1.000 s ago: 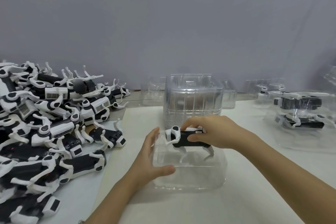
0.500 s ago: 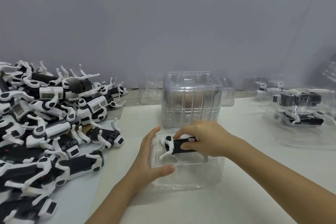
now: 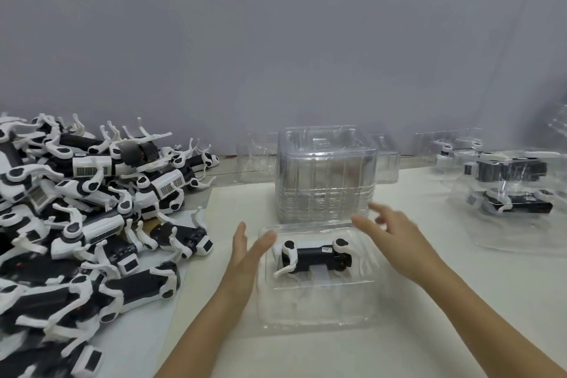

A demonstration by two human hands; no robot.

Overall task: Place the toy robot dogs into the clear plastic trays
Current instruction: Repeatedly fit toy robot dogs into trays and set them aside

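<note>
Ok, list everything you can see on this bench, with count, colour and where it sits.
toy robot dog: one, black and white, lying in the front centre tray.
clear tray: one, transparent, front centre, between the hands.
stack of empty trays: one, clear, behind that tray.
pile of toy robot dogs: many, black and white, left side.
filled trays: count unclear, clear, dogs inside, far right.
table: one, white, under everything.
left hand: one, open, at the tray's left edge.
right hand: one, open, above its right rear corner.
</note>
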